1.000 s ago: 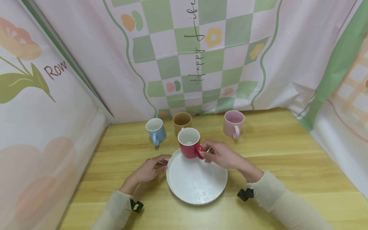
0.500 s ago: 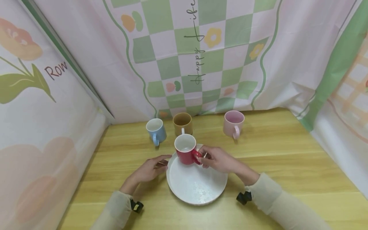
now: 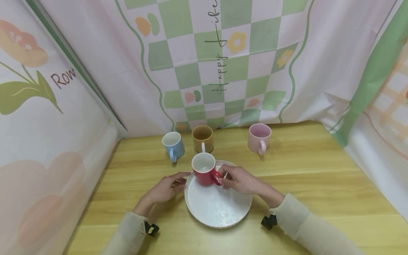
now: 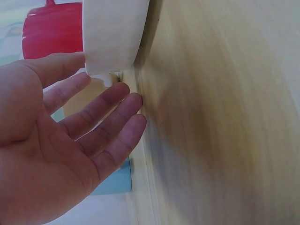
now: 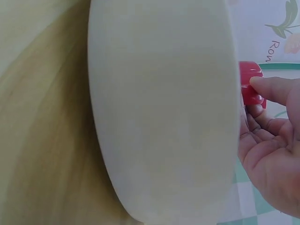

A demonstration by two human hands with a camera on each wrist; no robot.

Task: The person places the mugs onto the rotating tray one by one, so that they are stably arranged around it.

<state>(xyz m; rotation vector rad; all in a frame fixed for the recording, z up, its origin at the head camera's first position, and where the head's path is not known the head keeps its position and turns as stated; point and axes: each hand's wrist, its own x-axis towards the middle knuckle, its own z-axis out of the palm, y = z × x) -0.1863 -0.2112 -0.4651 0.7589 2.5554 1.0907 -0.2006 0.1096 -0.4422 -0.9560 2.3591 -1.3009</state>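
Note:
A red mug (image 3: 204, 176) with a white inside stands upright over the far left part of a round white tray (image 3: 220, 209). My right hand (image 3: 240, 180) pinches the mug's handle between thumb and fingers, as the right wrist view also shows on the red mug (image 5: 251, 83). At the tray's left rim my left hand (image 3: 164, 187) has its fingers extended and spread, with thumb and fingertips right at the edge. In the left wrist view the palm of the left hand (image 4: 61, 136) faces the camera, beside the tray wall (image 4: 115, 35).
Behind the tray stand a light blue mug (image 3: 173, 146), a brown mug (image 3: 198, 140) with a white handle, and, farther right, a pink mug (image 3: 259, 138). All sit upright on the wooden table (image 3: 318, 184). A printed curtain (image 3: 223, 63) rises at the table's back edge.
My right hand has brought the red mug nearer and slightly left, from the tray's far rim to over its inside. The brown mug's handle now shows. My left hand stays put.

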